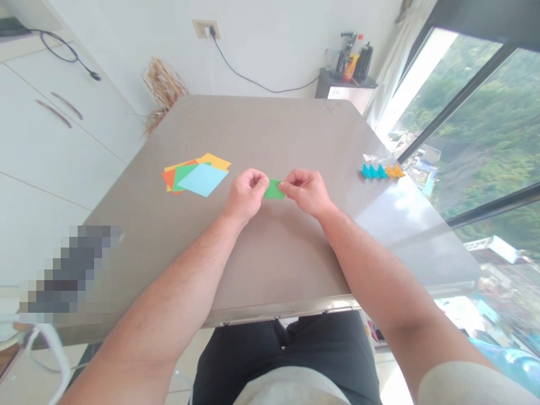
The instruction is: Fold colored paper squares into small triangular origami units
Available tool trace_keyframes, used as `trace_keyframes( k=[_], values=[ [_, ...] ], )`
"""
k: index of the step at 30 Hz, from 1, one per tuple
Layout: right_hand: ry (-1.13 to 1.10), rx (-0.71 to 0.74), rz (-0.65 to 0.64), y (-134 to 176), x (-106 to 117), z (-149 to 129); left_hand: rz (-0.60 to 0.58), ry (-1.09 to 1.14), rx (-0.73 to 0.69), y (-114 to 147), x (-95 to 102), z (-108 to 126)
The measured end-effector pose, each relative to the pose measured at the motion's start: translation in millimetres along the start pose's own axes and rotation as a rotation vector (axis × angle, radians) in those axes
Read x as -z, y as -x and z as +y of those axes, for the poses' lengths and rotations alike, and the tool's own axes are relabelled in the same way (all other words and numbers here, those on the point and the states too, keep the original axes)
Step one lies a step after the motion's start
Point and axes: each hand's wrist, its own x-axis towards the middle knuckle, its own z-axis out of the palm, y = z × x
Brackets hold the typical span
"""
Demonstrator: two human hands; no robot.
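A small green piece of paper [275, 190] is held between my two hands, above the middle of the table. My left hand [248, 192] pinches its left edge between thumb and fingers. At the opposite edge, my right hand [307, 190] grips it the same way. The paper looks folded, but its layers are too small to make out. Left of my hands lies a fanned pile of coloured sheets, with a light blue sheet [205, 180] on top and green, orange and yellow ones beneath. Over on the right, blue folded paper shapes [374, 171] stand in a row with orange folded shapes [395, 171].
The grey table [270, 129] spans the view, its front edge close to my lap. A blurred-out dark object [71, 270] is at the left edge. Behind stand dried stalks [164, 84] and a small cabinet [346, 84] with bottles. A window [476, 112] borders the right side.
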Motion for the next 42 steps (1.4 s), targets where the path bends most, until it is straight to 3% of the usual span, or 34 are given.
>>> trace_keyframes(
  k=[5,11,16,24,31,36,42],
  values=[
    [0.068,-0.015,-0.077,-2,12,2,-0.192,0.02,0.021,-3,6.9,-1],
    [0.185,0.008,-0.164,1,19,-5,-0.315,-0.208,-0.063,-1,13.5,6],
    [0.241,0.034,-0.191,2,21,-6,-0.371,-0.232,-0.055,0,14.9,9],
    [0.297,0.02,-0.19,3,21,-4,-0.374,-0.302,0.028,-2,16.1,9],
    [0.28,0.02,-0.183,0,20,-2,-0.375,-0.28,-0.027,-2,16.4,9],
    [0.233,-0.038,-0.147,-2,17,0,-0.251,-0.279,-0.111,-3,14.7,5],
    [0.202,-0.049,-0.148,-3,16,0,-0.158,-0.262,-0.107,-4,13.6,6]
  ],
)
